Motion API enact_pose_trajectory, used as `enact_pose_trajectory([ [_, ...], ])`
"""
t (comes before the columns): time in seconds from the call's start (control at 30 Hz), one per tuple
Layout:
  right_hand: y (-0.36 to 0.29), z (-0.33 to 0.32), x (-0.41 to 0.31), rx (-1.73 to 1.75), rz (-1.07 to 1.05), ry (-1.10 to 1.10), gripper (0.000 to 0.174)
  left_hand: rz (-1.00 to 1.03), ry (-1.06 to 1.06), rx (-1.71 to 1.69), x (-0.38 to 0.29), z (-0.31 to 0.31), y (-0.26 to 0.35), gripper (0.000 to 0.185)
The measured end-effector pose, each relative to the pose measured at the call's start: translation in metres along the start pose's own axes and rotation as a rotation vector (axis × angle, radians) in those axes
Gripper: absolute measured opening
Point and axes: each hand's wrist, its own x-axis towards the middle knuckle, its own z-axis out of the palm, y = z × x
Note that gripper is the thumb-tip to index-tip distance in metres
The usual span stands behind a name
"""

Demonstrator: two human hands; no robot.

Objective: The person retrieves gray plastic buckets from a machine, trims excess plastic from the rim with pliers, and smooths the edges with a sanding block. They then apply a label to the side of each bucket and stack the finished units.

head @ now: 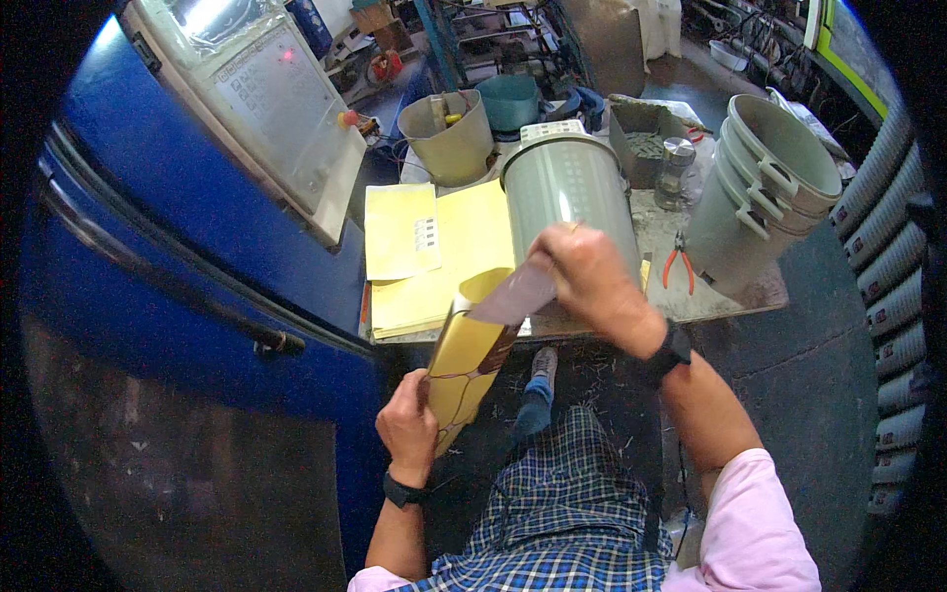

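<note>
My left hand [409, 422] grips the lower edge of a yellow printed sheet [462, 366] with a line pattern, held bent in front of the table. At its upper end the sheet curls over. My right hand [592, 277], slightly blurred, pinches a greyish-white strip [514, 292] that meets the sheet's upper part; whether the two are joined I cannot tell. Just beyond my right hand is a grey-green plastic bucket [570, 181], lying on its side on the table. Left of the bucket lie a stack of large yellow sheets [473, 237] and a smaller yellow sheet [399, 233] on top.
Stacked grey buckets [747, 200] stand at the table's right, beside orange-handled pliers [678, 263]. A glass jar [673, 174] and a cream container [447, 140] are farther back. At left is a blue machine [222, 244] with a control panel [274, 111]. Pale ribbed stacks [888, 296] line the right.
</note>
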Motion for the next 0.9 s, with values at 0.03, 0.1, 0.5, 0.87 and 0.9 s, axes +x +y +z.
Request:
enact_pose_trajectory([
  [0.03,0.009,-0.006,0.006,-0.004,0.087,0.041,0.008,-0.066,-0.009,-0.009,0.000,-0.001,-0.010,0.022],
  [0.1,0.027,-0.023,0.013,0.222,0.195,0.203,0.007,-0.167,-0.042,0.089,0.004,-0.003,-0.038,0.018],
  [0.5,0.037,0.006,-0.055,0.413,-0.220,-0.102,0.027,-0.948,0.171,-1.022,0.132,0.114,-0.183,0.034],
  [0.87,0.032,-0.013,-0.066,0.272,-0.504,-0.351,0.027,-0.225,-0.987,-0.993,0.099,0.064,0.032,0.037],
  [0.9,0.029,-0.014,-0.067,0.270,-0.510,-0.326,0.027,-0.246,-0.958,-0.946,0.099,0.060,0.039,0.038],
])
